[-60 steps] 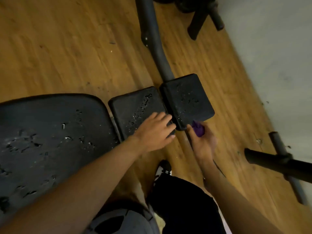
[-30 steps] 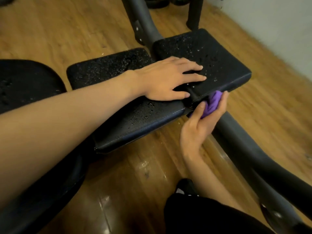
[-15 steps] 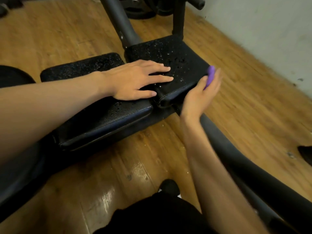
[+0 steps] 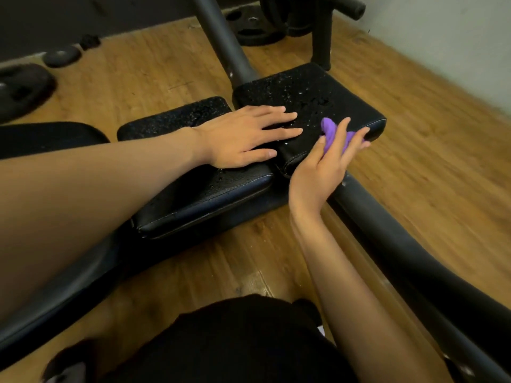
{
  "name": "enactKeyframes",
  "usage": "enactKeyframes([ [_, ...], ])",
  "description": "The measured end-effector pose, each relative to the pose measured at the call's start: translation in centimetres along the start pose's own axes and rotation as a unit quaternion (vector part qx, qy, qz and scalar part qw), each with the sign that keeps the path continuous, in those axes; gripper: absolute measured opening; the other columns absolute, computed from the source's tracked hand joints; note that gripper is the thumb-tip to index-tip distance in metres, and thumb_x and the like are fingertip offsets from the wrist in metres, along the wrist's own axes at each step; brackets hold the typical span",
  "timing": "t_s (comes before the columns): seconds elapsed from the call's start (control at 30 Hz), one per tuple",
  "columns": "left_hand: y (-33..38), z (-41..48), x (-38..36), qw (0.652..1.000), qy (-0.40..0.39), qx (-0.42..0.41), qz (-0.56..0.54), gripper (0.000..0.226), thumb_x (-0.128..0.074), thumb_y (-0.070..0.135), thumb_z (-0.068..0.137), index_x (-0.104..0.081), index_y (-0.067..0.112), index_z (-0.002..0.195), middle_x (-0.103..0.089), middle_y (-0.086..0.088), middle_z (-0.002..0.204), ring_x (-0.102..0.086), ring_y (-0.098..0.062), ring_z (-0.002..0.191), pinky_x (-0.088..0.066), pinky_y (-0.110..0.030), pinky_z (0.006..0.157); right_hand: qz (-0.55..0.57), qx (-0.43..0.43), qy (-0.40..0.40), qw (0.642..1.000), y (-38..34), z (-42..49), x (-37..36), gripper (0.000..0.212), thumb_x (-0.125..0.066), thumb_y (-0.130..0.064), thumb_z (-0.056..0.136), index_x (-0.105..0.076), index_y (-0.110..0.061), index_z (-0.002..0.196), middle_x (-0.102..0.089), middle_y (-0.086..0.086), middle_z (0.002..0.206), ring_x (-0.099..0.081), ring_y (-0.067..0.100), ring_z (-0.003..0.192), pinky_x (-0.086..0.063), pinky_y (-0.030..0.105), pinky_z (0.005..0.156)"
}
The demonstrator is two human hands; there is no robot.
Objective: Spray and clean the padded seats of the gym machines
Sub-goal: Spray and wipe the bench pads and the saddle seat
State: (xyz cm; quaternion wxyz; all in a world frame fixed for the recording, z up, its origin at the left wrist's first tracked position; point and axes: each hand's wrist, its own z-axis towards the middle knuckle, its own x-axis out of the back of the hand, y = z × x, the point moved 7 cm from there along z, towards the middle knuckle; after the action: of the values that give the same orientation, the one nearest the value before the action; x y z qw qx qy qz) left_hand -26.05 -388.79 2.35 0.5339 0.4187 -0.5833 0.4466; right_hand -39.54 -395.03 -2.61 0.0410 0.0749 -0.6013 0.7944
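Observation:
Two black padded seats sit side by side, both beaded with spray droplets. My left hand (image 4: 246, 136) lies flat, fingers straight, across the gap between the left pad (image 4: 193, 186) and the right pad (image 4: 312, 92). My right hand (image 4: 323, 164) holds a small purple cloth (image 4: 330, 134) between thumb and fingers at the right pad's near edge, palm turned up. A larger black seat (image 4: 47, 136) shows at the far left, mostly behind my left forearm.
A thick black frame tube (image 4: 401, 244) runs from the pads toward the lower right, and another tube (image 4: 221, 40) rises behind them. Weight plates (image 4: 257, 26) lie on the wooden floor (image 4: 428, 167) at the back. A pale wall (image 4: 456, 42) closes the right side.
The view has dropped lower and closer to the pads. My right hand rose with the purple cloth from under the right pad's edge to its top near corner. My left hand stays flat on the pads.

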Motion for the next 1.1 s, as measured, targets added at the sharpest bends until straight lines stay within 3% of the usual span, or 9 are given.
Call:
enactKeyframes([
  [0.3,0.4,0.4,0.2,0.999,-0.020,-0.009,0.026,0.067,-0.018,0.056,0.104,-0.018,0.025,0.163,-0.015,-0.009,0.170,-0.015,-0.027,0.156,-0.021,-0.049,0.124,-0.029,-0.006,-0.033,0.999,-0.7,-0.7,0.3,0.052,-0.035,-0.025,0.109,-0.022,-0.021,0.159,0.005,0.001,0.168,0.015,0.017,0.153,0.002,0.018,0.116],
  [0.47,-0.1,0.3,-0.1,1.000,0.005,0.001,-0.010,0.068,-0.019,0.058,0.101,-0.022,0.027,0.162,-0.018,-0.008,0.169,-0.017,-0.026,0.155,-0.019,-0.048,0.125,-0.065,0.042,-0.079,0.994,0.3,0.3,1.2,0.053,-0.035,-0.028,0.109,-0.019,-0.023,0.160,0.005,0.000,0.168,0.015,0.014,0.153,-0.004,0.029,0.123],
  [0.6,-0.7,0.3,-0.9,0.999,0.017,-0.014,-0.025,0.066,-0.021,0.057,0.103,-0.022,0.027,0.162,-0.017,-0.008,0.169,-0.015,-0.026,0.156,-0.016,-0.047,0.127,-0.065,0.010,-0.020,0.998,1.8,6.0,2.8,0.053,-0.041,-0.026,0.108,-0.026,-0.018,0.158,-0.007,0.008,0.167,0.002,0.022,0.154,-0.002,0.007,0.111],
  [0.7,-1.1,0.5,-1.2,0.998,0.035,-0.010,-0.050,0.066,-0.027,0.057,0.101,-0.027,0.029,0.160,-0.020,-0.006,0.168,-0.018,-0.025,0.155,-0.018,-0.048,0.126,-0.075,-0.026,0.027,0.996,1.6,7.9,3.0,0.051,-0.043,-0.023,0.107,-0.031,-0.016,0.156,-0.014,0.008,0.167,-0.001,0.023,0.155,-0.003,0.013,0.114],
  [0.8,-1.2,0.7,-1.3,0.997,0.055,-0.013,-0.054,0.065,-0.030,0.057,0.100,-0.032,0.029,0.159,-0.025,-0.006,0.166,-0.023,-0.025,0.154,-0.023,-0.050,0.124,-0.072,0.025,0.017,0.997,-0.1,3.7,1.6,0.048,-0.042,-0.019,0.107,-0.036,-0.016,0.154,-0.012,0.005,0.168,0.003,0.019,0.155,-0.001,0.010,0.117],
  [0.93,-1.5,0.8,-1.4,0.997,0.061,-0.014,-0.049,0.065,-0.031,0.057,0.099,-0.031,0.030,0.159,-0.026,-0.006,0.166,-0.022,-0.024,0.154,-0.022,-0.048,0.124,-0.063,0.104,-0.077,0.990,-1.1,-4.2,0.4,0.049,-0.040,-0.024,0.108,-0.031,-0.019,0.156,-0.003,-0.002,0.168,0.011,0.007,0.153,-0.001,0.010,0.118],
  [1.0,-1.4,0.8,-1.3,0.997,0.066,-0.012,-0.049,0.066,-0.031,0.057,0.099,-0.031,0.030,0.159,-0.026,-0.006,0.166,-0.022,-0.024,0.154,-0.021,-0.047,0.124,-0.074,0.121,-0.089,0.986,-0.6,-3.0,0.6,0.051,-0.038,-0.027,0.108,-0.029,-0.015,0.156,-0.006,0.000,0.168,0.008,0.010,0.154,-0.003,0.014,0.120],
  [1.1,-1.3,0.8,-1.3,0.996,0.067,-0.012,-0.057,0.065,-0.032,0.055,0.099,-0.033,0.027,0.158,-0.028,-0.008,0.165,-0.025,-0.025,0.153,-0.023,-0.048,0.124,-0.088,0.104,-0.026,0.990,1.0,3.2,1.7,0.051,-0.040,-0.027,0.107,-0.031,-0.012,0.155,-0.017,0.005,0.166,0.000,0.018,0.155,-0.005,0.013,0.119],
])
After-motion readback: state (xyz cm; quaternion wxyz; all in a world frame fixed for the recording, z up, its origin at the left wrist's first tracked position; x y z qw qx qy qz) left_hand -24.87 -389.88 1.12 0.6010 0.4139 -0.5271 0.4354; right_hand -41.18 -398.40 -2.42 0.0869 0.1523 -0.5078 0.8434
